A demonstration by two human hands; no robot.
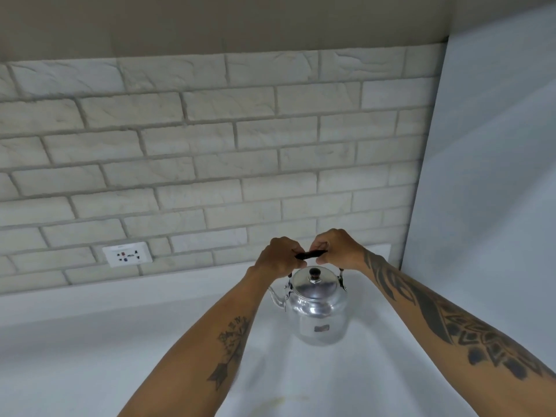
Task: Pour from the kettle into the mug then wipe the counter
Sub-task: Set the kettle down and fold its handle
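Note:
A shiny silver kettle (316,308) with a dark lid knob stands on the white counter (105,356), its spout pointing left. Its dark handle (311,253) is raised above the lid. My left hand (278,258) grips the left end of the handle and my right hand (338,248) grips the right end. Whether the kettle's base touches the counter or hangs just above it is unclear. No mug or cloth is in view.
A pale brick-pattern wall rises behind the counter, with a white power socket (128,254) at the left. A plain white panel (487,176) closes off the right side. A faint yellowish stain (276,401) marks the counter near the front.

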